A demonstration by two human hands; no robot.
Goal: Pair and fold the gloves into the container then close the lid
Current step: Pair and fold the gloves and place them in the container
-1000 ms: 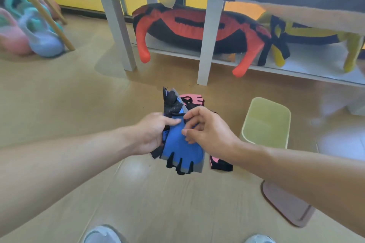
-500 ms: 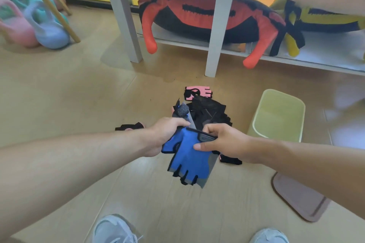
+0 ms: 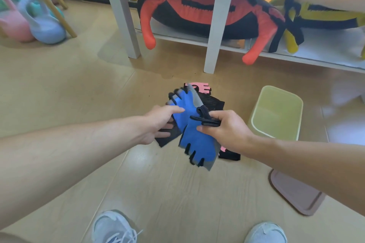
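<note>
Right hand pinches the black cuff of a blue fingerless glove; left hand pinches a second blue glove just beside it.

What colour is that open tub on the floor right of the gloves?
Pale yellow-green; the container shows clearly in the head view.

The far blue glove has swung fingertips-away in the grip of the left hand. The near blue glove now hangs from the right hand, pinched at its cuff.
</note>
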